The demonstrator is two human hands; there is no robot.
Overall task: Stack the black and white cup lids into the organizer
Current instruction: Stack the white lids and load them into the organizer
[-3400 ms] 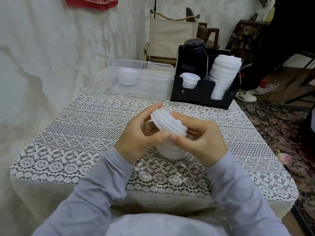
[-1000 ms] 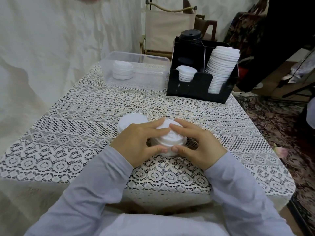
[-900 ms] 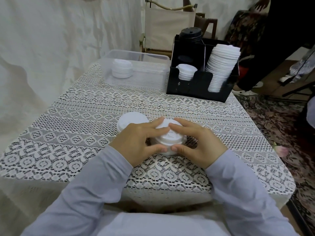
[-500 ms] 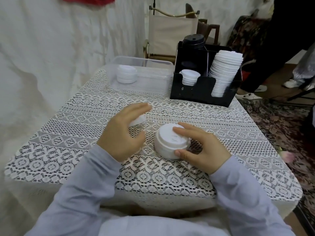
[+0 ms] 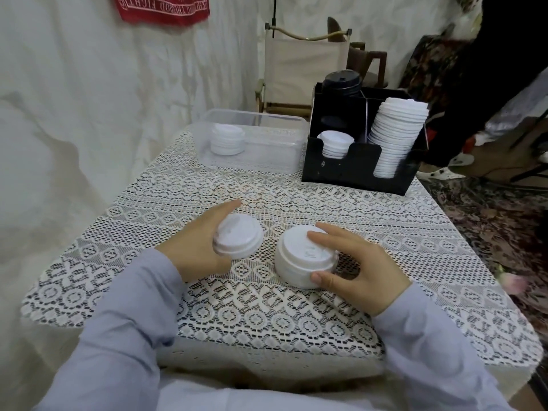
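A white lace cloth [image 5: 267, 307] is covering the table [image 5: 184, 354], and pale fabric walls are hanging behind it, with a red banner [image 5: 164, 8] at the upper left of the frame. A folding chair [image 5: 305, 66] is standing at the top centre, and a patterned carpet [image 5: 498, 221] is lying at the right. At the far edge of the table a clear plastic box [image 5: 252, 143] is holding a short pile of white lids [image 5: 227, 139]. Just right of it the black organizer [image 5: 358, 164] is carrying a tall leaning column of white lids [image 5: 396, 134], a lower white pile [image 5: 336, 143] and black lids [image 5: 341, 84] behind.

Near the frame centre, the left hand [image 5: 198, 247] is pinching a small stack of white lids [image 5: 238, 237] in its grip. The right hand [image 5: 358, 268] is closing its grip around a thicker white stack [image 5: 305, 258] which is resting on the cloth. Nothing is blocking the way to the organizer.
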